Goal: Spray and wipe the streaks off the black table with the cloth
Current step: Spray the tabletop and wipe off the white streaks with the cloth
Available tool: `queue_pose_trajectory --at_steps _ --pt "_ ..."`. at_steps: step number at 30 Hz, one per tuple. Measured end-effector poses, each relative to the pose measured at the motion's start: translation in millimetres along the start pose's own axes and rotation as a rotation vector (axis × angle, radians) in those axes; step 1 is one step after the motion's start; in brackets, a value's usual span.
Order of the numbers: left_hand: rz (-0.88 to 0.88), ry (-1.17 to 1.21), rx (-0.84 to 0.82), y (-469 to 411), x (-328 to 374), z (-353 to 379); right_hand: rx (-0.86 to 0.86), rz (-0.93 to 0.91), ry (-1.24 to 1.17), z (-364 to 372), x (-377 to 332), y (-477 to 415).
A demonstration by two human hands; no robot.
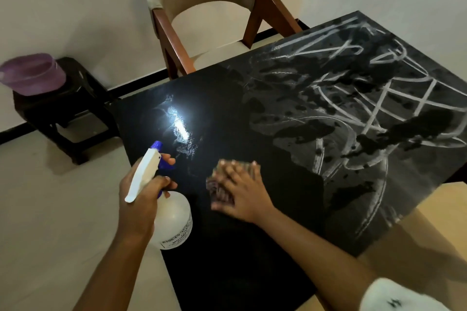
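Streaks [374, 88] whiten the black table's [227, 247] far half, near half dark.

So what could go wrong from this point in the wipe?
1. The white streaks cover the far right of the black table, well away from the cloth under the right hand; reaching over may leave patches missed.
2. Dark wet blotches sit among the streaks, so wiping could smear chalky residue onto the clean half.
3. The spray bottle in the left hand hangs at the table's edge and could knock it.
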State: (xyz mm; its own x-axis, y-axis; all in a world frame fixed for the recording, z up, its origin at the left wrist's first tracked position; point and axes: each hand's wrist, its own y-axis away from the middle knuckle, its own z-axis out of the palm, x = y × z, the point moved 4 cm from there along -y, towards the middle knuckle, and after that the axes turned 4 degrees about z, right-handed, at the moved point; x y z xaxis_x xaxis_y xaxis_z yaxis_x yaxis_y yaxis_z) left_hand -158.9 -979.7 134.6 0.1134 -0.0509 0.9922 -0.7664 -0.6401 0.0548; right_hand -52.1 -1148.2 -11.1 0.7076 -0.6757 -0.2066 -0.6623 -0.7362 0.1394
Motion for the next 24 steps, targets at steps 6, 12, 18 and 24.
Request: queue_pose_trajectory --at_steps 6,12,18,24 --pt "-0.047 -0.033 -0.058 22 -3 6 0.025 0.225 -0.026 -9 16 -7" --pt "-0.067 -0.058 -0.153 45 1 15 -0.023 0.017 -0.037 23 -16 127" --pt "-0.079 -0.064 -0.218 61 1 27 -0.025 -0.100 -0.002 27 5 152" --pt "-0.114 -0.069 -0.173 82 -4 28 0.003 0.216 -0.018 -3 60 68"
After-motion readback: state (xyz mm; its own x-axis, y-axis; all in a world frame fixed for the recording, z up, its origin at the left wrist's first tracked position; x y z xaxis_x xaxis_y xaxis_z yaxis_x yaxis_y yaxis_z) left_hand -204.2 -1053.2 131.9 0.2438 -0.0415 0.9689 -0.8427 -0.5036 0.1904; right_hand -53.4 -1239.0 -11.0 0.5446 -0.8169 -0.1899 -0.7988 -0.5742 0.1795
